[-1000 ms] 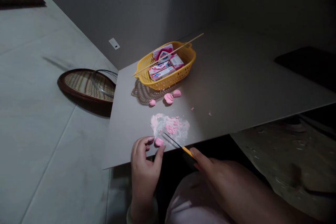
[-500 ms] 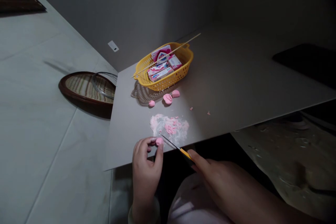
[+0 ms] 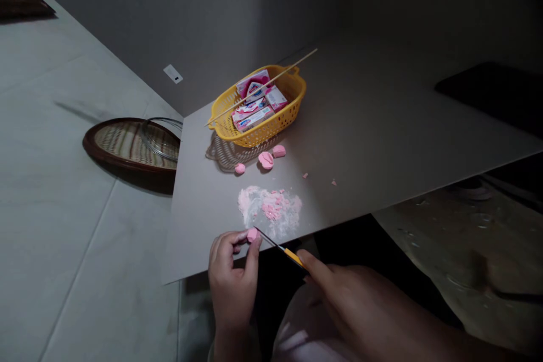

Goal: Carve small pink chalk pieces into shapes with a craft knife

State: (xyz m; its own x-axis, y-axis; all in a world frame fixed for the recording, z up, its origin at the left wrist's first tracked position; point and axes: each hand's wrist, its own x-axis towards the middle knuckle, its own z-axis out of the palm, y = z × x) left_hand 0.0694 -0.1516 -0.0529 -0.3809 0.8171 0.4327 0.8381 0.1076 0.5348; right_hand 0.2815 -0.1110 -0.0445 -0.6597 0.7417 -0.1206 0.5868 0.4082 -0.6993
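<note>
Since the earlier frame, the thin dark blade of a yellow-handled craft knife [image 3: 280, 250] has closed on a small pink lump [image 3: 253, 235], its tip now at or just against the lump's edge; the dim light makes actual contact hard to confirm. The left hand [image 3: 231, 277] pinches that lump between thumb and fingertips, its other fingers curled together, just past the edge of a pale grey board [image 3: 203, 220]. The right hand [image 3: 339, 300] is closed around the knife, with its fingers over the yellow handle, though the grip's underside is hidden and the forearm runs out of frame. Pale clothing [image 3: 305, 322] shows below. Just ahead lies a powdery white-and-pink smear of crumbs [image 3: 271, 206], with a few loose flecks [image 3: 305, 175] to its right. Farther on sit three rough pink lumps [image 3: 266, 160] beside a yellow plastic mesh basket [image 3: 292, 82], which holds pink-and-white cardboard boxes [image 3: 252, 116] whose print is too small to read. A thin wooden skewer [image 3: 263, 87] lies across the basket. Left of the board, on the tiled floor [image 3: 85, 266], a woven round tray with a dark wooden rim [image 3: 89, 144] sits beneath a wire loop [image 3: 159, 138].
</note>
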